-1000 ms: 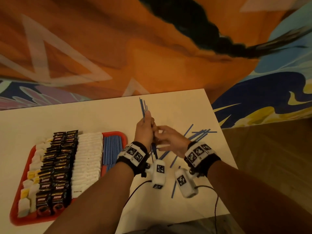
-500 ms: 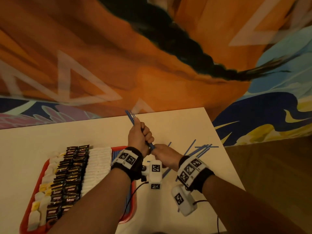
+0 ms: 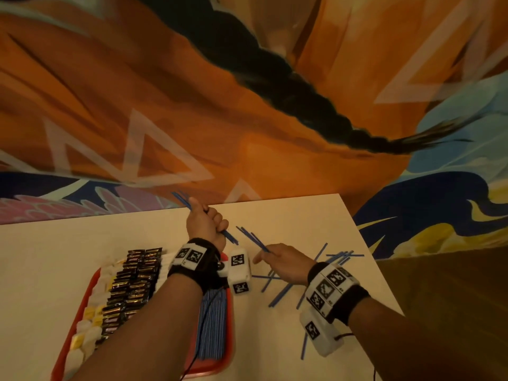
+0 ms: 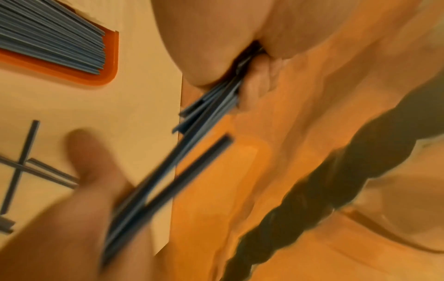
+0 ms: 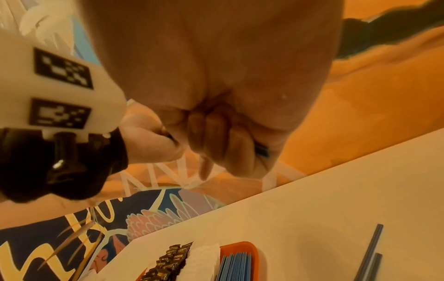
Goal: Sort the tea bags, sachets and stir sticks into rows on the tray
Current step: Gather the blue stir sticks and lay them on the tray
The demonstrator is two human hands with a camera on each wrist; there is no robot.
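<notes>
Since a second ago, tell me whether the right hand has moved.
Yes. The right hand has pulled away from the left hand, rightward toward the loose stir sticks on the table.

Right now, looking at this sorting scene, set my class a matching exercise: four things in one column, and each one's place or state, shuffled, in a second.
Things
1. left hand
2. right hand
3. loose stir sticks
4. dark sachets

Places or states
A. lined up in a row on the red tray
B. scattered on the white table
C. grips a bundle of blue sticks, raised near the table's far edge
D. pinches a few blue sticks above the table

Pairs: 1-C, 2-D, 3-B, 4-A
</notes>
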